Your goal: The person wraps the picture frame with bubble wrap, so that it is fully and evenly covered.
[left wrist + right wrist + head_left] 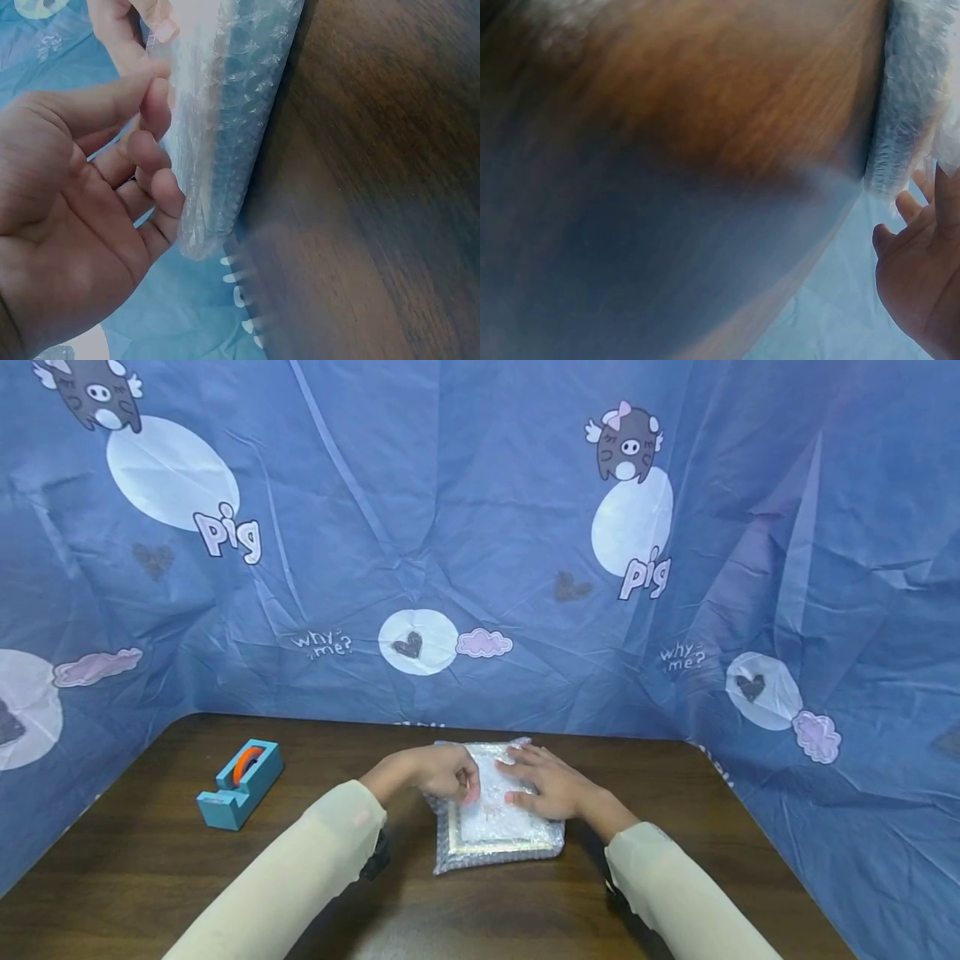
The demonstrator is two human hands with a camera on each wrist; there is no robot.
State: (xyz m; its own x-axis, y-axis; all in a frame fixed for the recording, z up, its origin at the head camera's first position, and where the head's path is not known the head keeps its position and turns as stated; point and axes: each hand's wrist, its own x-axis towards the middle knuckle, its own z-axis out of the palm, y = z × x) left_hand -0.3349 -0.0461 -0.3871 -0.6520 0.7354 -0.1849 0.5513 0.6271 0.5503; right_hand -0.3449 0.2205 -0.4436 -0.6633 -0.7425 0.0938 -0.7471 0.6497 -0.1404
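A flat, rectangular picture frame with a pale gold border [501,846] lies wrapped in clear bubble wrap [450,863] on the table. My left hand [446,772] is over the left part of the package, fingers curled, thumb and forefinger tips together at the wrap. The left wrist view shows that pinch beside the bubble wrap [244,97], though what lies between the tips is hard to make out. Spread over the upper right part, my right hand [551,783] rests on the wrap with fingers extended. Only part of the right hand [922,277] appears in the right wrist view.
A teal tape dispenser [255,785] with an orange roll [246,765] stands at the left on the dark wooden table [337,752]. Blue printed cloth [480,560] hangs behind and along the sides of the table.
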